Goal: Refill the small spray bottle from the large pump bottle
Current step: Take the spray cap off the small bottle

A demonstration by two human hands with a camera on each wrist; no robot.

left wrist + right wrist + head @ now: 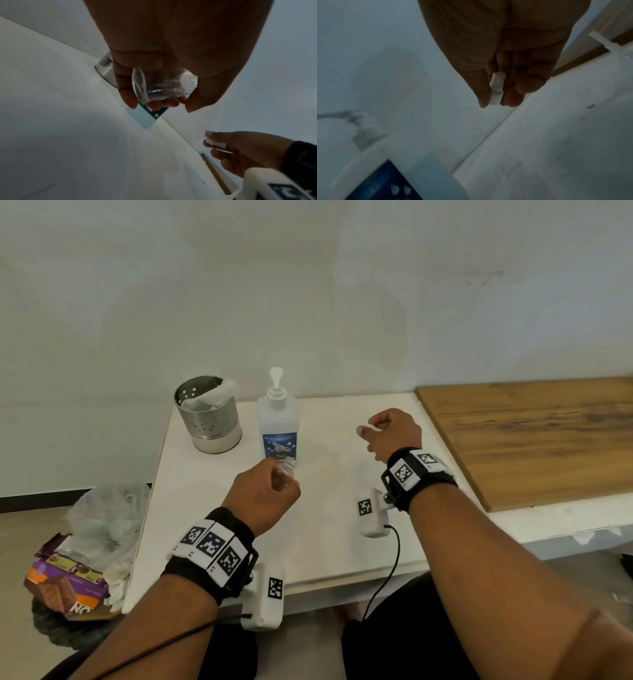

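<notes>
The left hand point(263, 494) grips the small clear bottle point(287, 468) with fingers curled round its body, neck pointing up and away, just in front of the pump bottle point(278, 422). The right hand point(390, 433) pinches a white spray top point(495, 89) between thumb and fingers, well apart from the bottle and nearer the bench's right side. The pump bottle stands upright toward the back edge of the bench point(325, 542), beside a steel cup point(209, 416) at the back left corner.

With the top off, the step in hand looks like bringing the open neck under the pump spout. The spout appears to face the person, so the neck should go right beneath its tip, bottle held upright and steady. The spray top is best laid on the bench first, freeing the right hand to press the pump slowly. Short strokes suit a narrow neck; a fast push would likely splash over the fingers.
</notes>
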